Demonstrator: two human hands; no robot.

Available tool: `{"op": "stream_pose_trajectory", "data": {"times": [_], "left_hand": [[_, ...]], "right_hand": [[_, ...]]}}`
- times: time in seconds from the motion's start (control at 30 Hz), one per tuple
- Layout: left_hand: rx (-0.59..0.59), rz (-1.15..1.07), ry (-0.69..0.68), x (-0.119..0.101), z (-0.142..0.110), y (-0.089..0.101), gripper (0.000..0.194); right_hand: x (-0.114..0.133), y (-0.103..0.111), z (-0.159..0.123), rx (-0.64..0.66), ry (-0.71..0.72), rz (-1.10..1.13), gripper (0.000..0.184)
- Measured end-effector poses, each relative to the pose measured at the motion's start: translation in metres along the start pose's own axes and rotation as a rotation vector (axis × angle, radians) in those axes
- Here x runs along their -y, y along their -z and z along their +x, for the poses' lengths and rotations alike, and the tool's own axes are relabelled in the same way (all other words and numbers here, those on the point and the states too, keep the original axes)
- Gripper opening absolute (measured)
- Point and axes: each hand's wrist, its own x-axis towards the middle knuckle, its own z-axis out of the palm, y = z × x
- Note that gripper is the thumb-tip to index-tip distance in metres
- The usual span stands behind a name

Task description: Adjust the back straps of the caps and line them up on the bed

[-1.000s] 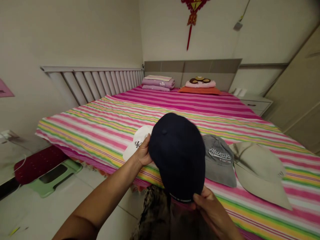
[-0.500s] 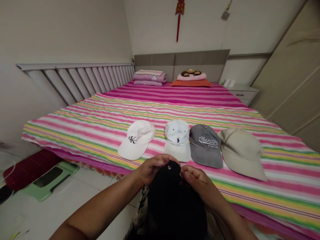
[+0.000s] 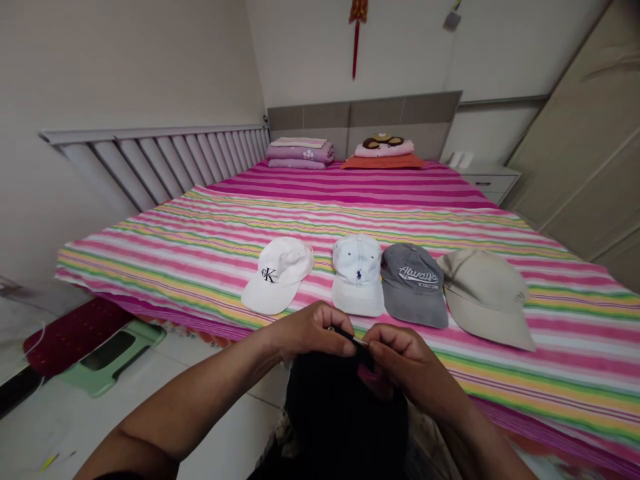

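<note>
Lowered in front of the bed (image 3: pixel 165 243) since the earlier frame, the dark cap (image 3: pixel 345 407) no longer hides the pale blue cap (image 3: pixel 357 270). Before the bed, fingers of the left hand (image 3: pixel 310 331) pinch a narrow strap (image 3: pixel 344 332); those of the right hand (image 3: pixel 406 359) pinch its bright fitting (image 3: pixel 359 341), apparently enabling two-handed work.

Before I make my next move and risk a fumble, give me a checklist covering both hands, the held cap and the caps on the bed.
1. Left hand gripping the dark cap: ok, pinching its strap.
2. Right hand on the strap: ok, fingertips pinch it.
3. Strap fastened: cannot tell, fingers cover much of it.
4. White cap apart from pale cap: ok, bedding shows between.
5. Grey cap apart from beige cap: not ok, no gap shows.
</note>
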Motion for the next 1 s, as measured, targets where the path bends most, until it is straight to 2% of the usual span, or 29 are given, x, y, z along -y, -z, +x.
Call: {"op": "stream_pose_trajectory", "data": {"times": [0.1, 0.27, 0.43, 0.53, 0.63, 0.73, 0.83, 0.87, 0.93, 1.0], "left_hand": [[-0.065, -0.047, -0.003, 0.004, -0.003, 0.000, 0.027], [-0.042, -0.205, 0.003, 0.015, -0.005, 0.008, 0.026], [-0.140, -0.233, -0.045, 0.022, -0.007, 0.013, 0.024], [-0.223, -0.283, -0.125, 0.016, -0.015, 0.018, 0.026], [-0.301, -0.354, -0.227, 0.002, -0.027, 0.030, 0.025], [-0.422, -0.353, -0.256, -0.014, -0.039, 0.053, 0.020], [-0.546, -0.320, -0.250, -0.032, -0.044, 0.090, 0.013], [-0.575, -0.309, -0.241, -0.039, -0.042, 0.104, 0.010], [-0.614, -0.290, -0.133, -0.053, -0.033, 0.134, 0.009], [-0.702, -0.224, -0.130, -0.066, -0.017, 0.163, 0.008]], "right_hand": [[-0.004, 0.000, 0.002, 0.040, -0.015, 0.059, 0.028], [-0.005, -0.004, 0.010, 0.075, 0.009, 0.099, 0.027], [-0.002, -0.008, 0.019, 0.101, 0.009, 0.102, 0.028], [-0.005, -0.006, 0.027, 0.050, -0.033, 0.124, 0.028], [-0.008, -0.001, 0.039, -0.084, 0.026, 0.151, 0.028], [-0.008, 0.004, 0.057, -0.211, 0.107, 0.092, 0.026], [-0.001, 0.006, 0.087, -0.305, 0.125, 0.124, 0.025], [0.002, 0.006, 0.100, -0.322, 0.128, 0.155, 0.025], [0.010, 0.006, 0.131, -0.345, 0.131, 0.200, 0.025], [0.019, 0.006, 0.166, -0.381, 0.124, 0.222, 0.024]]}}
